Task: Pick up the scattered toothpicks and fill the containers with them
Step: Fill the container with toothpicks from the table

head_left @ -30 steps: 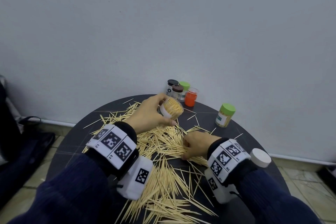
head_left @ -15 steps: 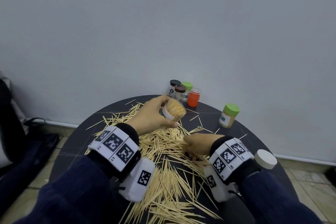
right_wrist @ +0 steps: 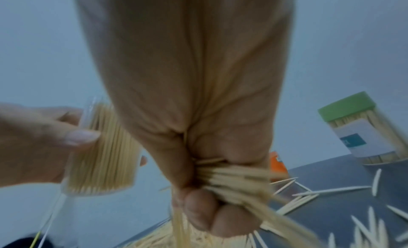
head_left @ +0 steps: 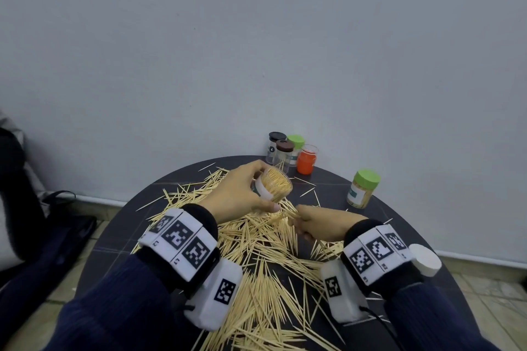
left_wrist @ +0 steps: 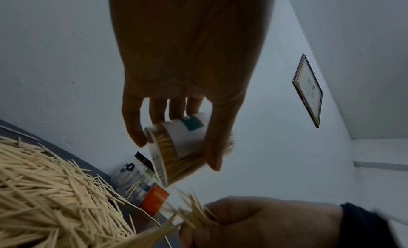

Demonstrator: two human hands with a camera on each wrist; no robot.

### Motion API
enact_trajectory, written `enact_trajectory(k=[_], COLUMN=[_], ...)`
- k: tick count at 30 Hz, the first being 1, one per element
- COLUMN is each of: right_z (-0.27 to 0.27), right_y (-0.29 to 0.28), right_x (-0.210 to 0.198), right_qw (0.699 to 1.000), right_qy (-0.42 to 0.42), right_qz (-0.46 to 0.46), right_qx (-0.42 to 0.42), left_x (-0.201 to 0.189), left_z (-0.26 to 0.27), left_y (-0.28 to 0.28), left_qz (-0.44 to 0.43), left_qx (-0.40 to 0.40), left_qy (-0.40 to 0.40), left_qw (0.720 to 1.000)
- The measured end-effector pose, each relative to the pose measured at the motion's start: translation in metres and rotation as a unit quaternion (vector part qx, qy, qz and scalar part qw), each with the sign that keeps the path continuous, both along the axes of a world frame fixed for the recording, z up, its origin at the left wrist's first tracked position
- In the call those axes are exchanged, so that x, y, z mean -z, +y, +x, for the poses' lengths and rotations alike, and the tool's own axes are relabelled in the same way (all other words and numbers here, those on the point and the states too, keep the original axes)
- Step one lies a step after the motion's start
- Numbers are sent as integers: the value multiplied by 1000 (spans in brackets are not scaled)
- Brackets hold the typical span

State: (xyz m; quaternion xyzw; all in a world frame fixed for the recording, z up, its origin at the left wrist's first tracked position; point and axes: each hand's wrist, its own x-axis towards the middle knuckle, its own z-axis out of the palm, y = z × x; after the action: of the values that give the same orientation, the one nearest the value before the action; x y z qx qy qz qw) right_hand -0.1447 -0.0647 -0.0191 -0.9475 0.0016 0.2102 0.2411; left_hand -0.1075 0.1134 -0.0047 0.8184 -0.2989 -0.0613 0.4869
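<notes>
My left hand [head_left: 242,194] grips a clear container [head_left: 275,188] packed with toothpicks, tilted with its open mouth toward me, held above the table. The left wrist view shows the same container [left_wrist: 183,145] between thumb and fingers. My right hand [head_left: 313,222] is closed round a bundle of toothpicks [right_wrist: 234,182], lifted just off the pile, right of and below the container. Scattered toothpicks [head_left: 256,265] cover the middle of the round dark table [head_left: 119,236].
Four small jars [head_left: 291,151] stand at the table's far edge by the wall: two dark-lidded, one green-lidded, one orange. A filled green-lidded jar [head_left: 362,188] stands at the right. A white lid [head_left: 425,259] lies near my right wrist. A dark bag [head_left: 42,236] sits on the floor, left.
My right hand has closed on a bunch of toothpicks and risen from the pile toward the container. My left hand has kept the container tilted, nearly in place.
</notes>
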Motion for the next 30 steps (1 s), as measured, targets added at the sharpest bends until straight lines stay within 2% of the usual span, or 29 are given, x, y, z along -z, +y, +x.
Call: enact_trajectory(k=[6,11,14,17,20,22,24,26,30], right_z=[1,3,4,6,5,2,-1,-1,0], right_y=[-2,-7,-9,-8,-3,2,7,15,29], right_x=[0,-4,-8,-19,-36,-46,-52,-52,-38], right_qw=[988,944,913,859,780,723,685,676,709], right_qy=[3,-31,-96,-176,-250,-277,-280,-268,-266], right_qz=[152,326,394,476,567,625,667,681,646], right_qx=[25,34,44,69,90,95,90,82,97], left_x=[-1,-2,-2,-2,-1,-1,0,1,-1], left_z=[-4,-10,-11,-12,-12,-14,-16,-16,-18], left_y=[0,-3,-4,-4,-4,-5,-6,-7,-7], left_qz=[-7,-19,-24,-3,30,46,53,55,36], left_qx=[2,39,51,64,79,96,111,116,110], left_qy=[31,77,100,118,125,140,149,148,144], left_qw=[999,996,993,991,989,984,981,981,983])
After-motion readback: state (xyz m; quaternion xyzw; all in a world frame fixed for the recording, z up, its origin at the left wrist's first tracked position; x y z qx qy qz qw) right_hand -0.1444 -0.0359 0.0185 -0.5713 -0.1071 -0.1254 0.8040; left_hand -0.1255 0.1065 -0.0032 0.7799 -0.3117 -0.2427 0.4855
